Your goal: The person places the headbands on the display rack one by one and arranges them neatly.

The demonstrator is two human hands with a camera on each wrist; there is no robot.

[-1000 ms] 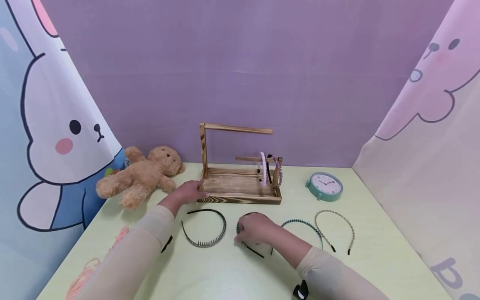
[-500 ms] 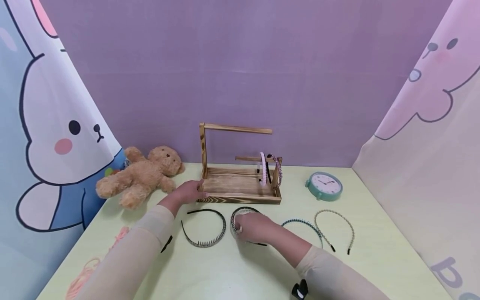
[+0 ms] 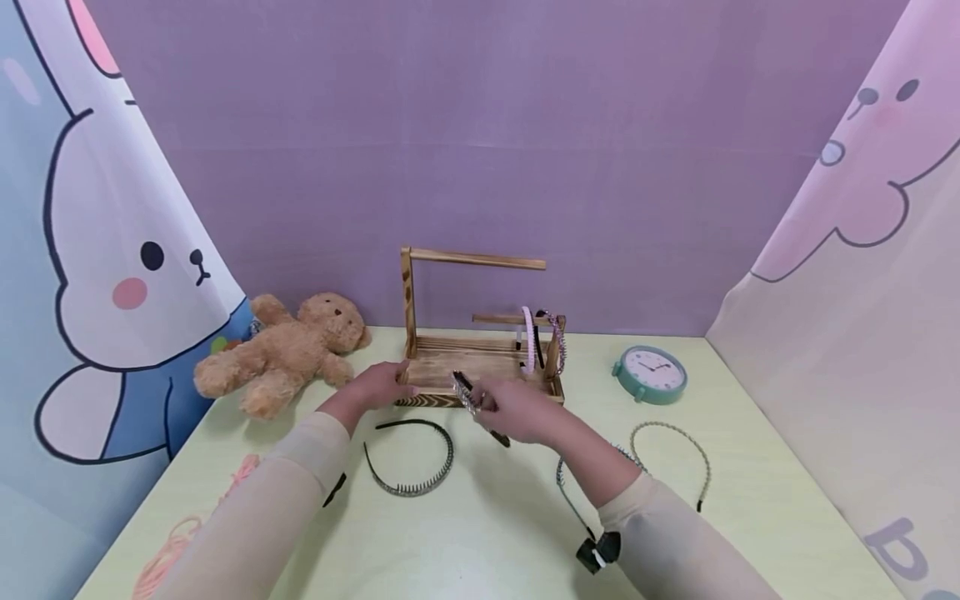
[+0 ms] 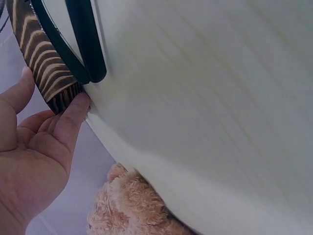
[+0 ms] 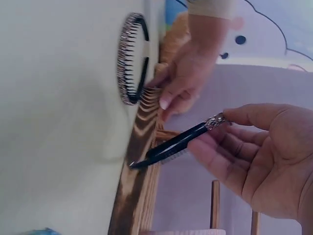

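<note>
My right hand pinches a headband with black ends, fine teeth and a glittery top, raised in front of the wooden rack. My left hand grips the rack's front left corner, thumb on one side and fingers on the other in the left wrist view. On the rack's lower bar hang a pink headband, a dark one behind it and a purple beaded headband. The upper bar is bare. A toothed glittery headband lies on the table before the left hand.
A blue-green headband, partly under the right forearm, and a gold beaded headband lie at right. Behind them is a teal clock. A teddy bear lies back left; pink yarn is front left.
The right hand has picked the headband up from the table and carried it up and forward toward the rack, turning it edge-on. The left hand stays on the rack's corner.
</note>
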